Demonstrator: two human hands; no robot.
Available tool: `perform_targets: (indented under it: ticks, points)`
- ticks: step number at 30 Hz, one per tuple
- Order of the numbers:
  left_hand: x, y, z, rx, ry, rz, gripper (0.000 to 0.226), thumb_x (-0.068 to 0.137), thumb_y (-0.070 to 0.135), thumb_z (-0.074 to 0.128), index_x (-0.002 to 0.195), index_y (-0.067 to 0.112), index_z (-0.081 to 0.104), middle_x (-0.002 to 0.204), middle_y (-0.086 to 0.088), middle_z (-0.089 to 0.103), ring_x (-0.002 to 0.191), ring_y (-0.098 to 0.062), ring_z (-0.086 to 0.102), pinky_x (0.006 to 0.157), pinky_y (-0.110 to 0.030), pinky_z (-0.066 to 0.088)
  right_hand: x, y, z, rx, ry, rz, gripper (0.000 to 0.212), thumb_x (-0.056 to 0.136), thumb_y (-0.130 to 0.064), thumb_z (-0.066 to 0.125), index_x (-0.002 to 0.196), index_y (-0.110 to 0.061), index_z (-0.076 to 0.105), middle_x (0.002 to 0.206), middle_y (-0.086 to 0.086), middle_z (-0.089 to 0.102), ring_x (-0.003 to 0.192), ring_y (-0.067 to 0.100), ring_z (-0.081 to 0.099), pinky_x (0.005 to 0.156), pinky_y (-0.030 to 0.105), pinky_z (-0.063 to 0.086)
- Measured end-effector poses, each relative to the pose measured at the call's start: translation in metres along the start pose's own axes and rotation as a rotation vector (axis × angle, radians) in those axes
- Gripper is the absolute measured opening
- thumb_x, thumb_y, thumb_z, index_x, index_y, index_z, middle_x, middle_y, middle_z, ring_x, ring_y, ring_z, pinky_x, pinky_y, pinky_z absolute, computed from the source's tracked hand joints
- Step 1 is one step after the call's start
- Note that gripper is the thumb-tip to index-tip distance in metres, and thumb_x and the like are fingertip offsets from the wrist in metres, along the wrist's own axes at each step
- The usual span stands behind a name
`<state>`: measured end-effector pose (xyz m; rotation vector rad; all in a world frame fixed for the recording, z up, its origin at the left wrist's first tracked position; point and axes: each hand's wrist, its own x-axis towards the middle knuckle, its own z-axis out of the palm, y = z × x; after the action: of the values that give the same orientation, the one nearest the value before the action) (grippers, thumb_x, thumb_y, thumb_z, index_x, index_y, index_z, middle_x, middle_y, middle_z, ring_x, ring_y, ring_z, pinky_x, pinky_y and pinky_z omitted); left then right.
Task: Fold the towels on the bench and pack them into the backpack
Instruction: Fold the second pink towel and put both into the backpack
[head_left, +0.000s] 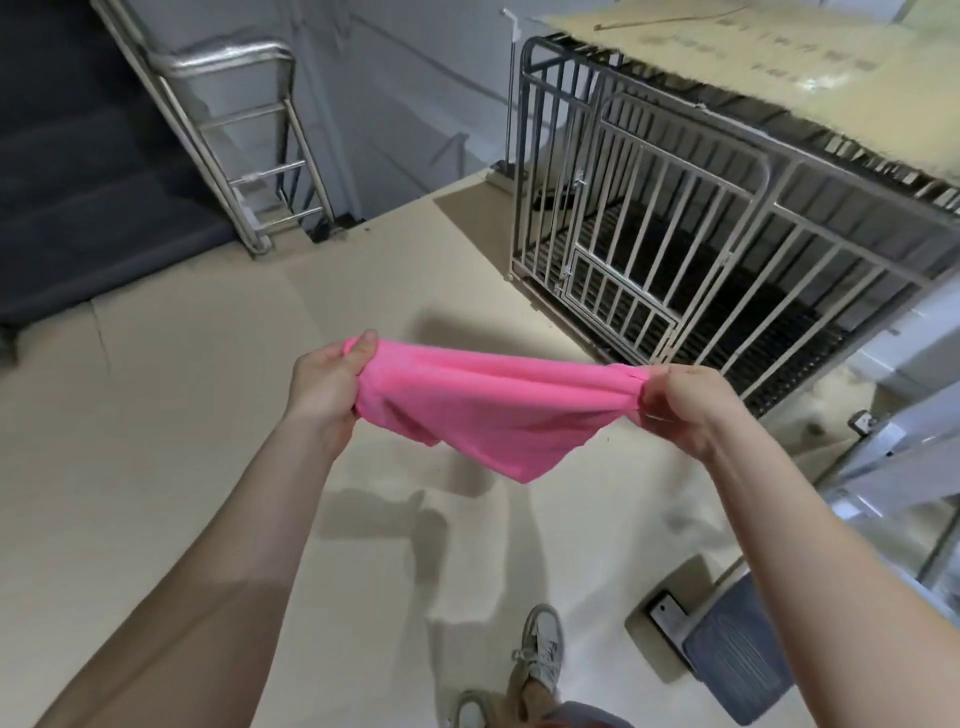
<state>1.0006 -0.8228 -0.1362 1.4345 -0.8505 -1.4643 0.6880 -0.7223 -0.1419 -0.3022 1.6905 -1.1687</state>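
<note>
Pink towel (483, 410), just one, hangs in the air above the beige floor (182, 405), stretched between two bare hands. Over by the stairs, one metal handrail (234, 67) runs down. Her left hand (324, 384) clamps one bunched end, the right hand (675, 402) pinches the other. Farther right stands one barred metal cage (675, 218). Two grey sneakers (540, 660) show below.

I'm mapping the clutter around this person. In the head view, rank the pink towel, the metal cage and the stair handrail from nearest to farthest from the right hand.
1. pink towel: held in the right hand.
2. metal cage: beyond it, on the right.
3. stair handrail: far upper left.
</note>
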Motion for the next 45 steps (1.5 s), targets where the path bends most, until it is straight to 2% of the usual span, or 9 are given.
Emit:
perform_targets:
  ticks: [5,10,15,19,23,25,33,38,45]
  points:
    - [0.019,0.015,-0.003,-0.218,-0.12,-0.135,0.037,0.091,-0.001,0.057,0.124,0.016,0.054,0.091,-0.005,0.066,0.074,-0.014,0.065,0.065,-0.03,0.057,0.008,-0.016,-0.014,0.208,-0.204,0.13,0.05,0.073,0.006,0.038,0.097,-0.025,0.068,0.071,-0.005,0.057,0.061,0.009,0.046,0.064,0.024,0.037]
    - [0.006,0.014,0.004,0.277,-0.391,-0.029,0.046,0.078,-0.024,0.053,0.098,0.014,0.068,0.077,-0.004,0.067,0.077,-0.018,0.061,0.066,-0.016,0.055,0.01,-0.025,-0.015,0.45,-0.158,0.057,0.027,0.084,0.0,0.046,0.085,-0.018,0.066,0.068,-0.005,0.054,0.051,0.006,0.047,0.045,0.015,0.042]
    - [-0.002,0.01,0.013,0.88,-0.239,0.341,0.029,0.079,-0.003,0.07,0.077,0.026,0.072,0.075,0.008,0.07,0.078,-0.018,0.064,0.076,-0.028,0.05,-0.009,-0.023,-0.049,0.432,0.146,-0.146,0.011,0.092,-0.002,0.054,0.094,-0.004,0.065,0.056,0.002,0.059,0.048,0.009,0.063,0.045,0.016,0.049]
    - [-0.041,0.012,0.04,1.107,-0.376,0.694,0.013,0.083,0.014,0.07,0.077,0.025,0.072,0.087,0.002,0.058,0.091,-0.016,0.053,0.082,-0.025,0.037,-0.038,-0.007,-0.065,-0.089,0.285,-0.377,0.025,0.092,-0.007,0.061,0.115,-0.006,0.066,0.072,-0.001,0.055,0.066,0.01,0.057,0.066,0.021,0.049]
    - [-0.093,0.001,0.082,1.082,-0.731,0.805,0.009,0.089,0.022,0.06,0.084,0.021,0.067,0.083,0.007,0.065,0.081,-0.011,0.058,0.073,-0.026,0.039,-0.086,0.019,-0.021,-0.514,-0.249,-0.535,0.064,0.074,-0.013,0.082,0.132,-0.024,0.056,0.121,-0.006,0.061,0.115,0.002,0.054,0.101,0.024,0.041]
    - [-0.114,-0.007,0.096,0.988,-0.82,0.789,0.009,0.086,0.024,0.057,0.088,0.028,0.066,0.082,0.009,0.069,0.08,-0.007,0.062,0.073,-0.03,0.048,-0.1,0.036,0.002,-0.468,-0.42,-0.535,0.052,0.076,-0.003,0.079,0.123,-0.014,0.06,0.114,0.001,0.066,0.107,0.008,0.06,0.095,0.03,0.048]
    - [-0.148,-0.048,0.092,0.312,-0.958,0.264,0.045,0.066,0.019,0.079,0.094,0.031,0.046,0.098,0.0,0.068,0.079,-0.016,0.06,0.072,-0.03,0.05,-0.138,0.053,-0.027,-0.361,-0.14,-0.494,0.019,0.092,-0.018,0.065,0.088,-0.001,0.073,0.063,0.006,0.067,0.054,0.006,0.055,0.048,0.019,0.042]
    - [-0.184,-0.069,0.114,0.32,-0.931,0.332,0.05,0.061,-0.007,0.051,0.085,0.035,0.039,0.11,-0.011,0.065,0.063,-0.016,0.051,0.056,-0.036,0.043,-0.152,0.063,-0.059,-0.304,-0.029,-0.452,0.03,0.098,-0.021,0.055,0.087,0.001,0.071,0.079,0.014,0.073,0.068,0.018,0.057,0.065,0.033,0.045]
    - [-0.228,-0.092,0.161,0.619,-0.94,0.61,0.039,0.063,-0.003,0.056,0.084,0.028,0.047,0.063,0.014,0.047,0.058,-0.007,0.039,0.06,-0.026,0.041,-0.181,0.051,-0.14,0.053,0.085,-0.467,0.03,0.098,-0.027,0.054,0.093,0.0,0.066,0.078,0.011,0.067,0.076,0.021,0.061,0.072,0.033,0.049]
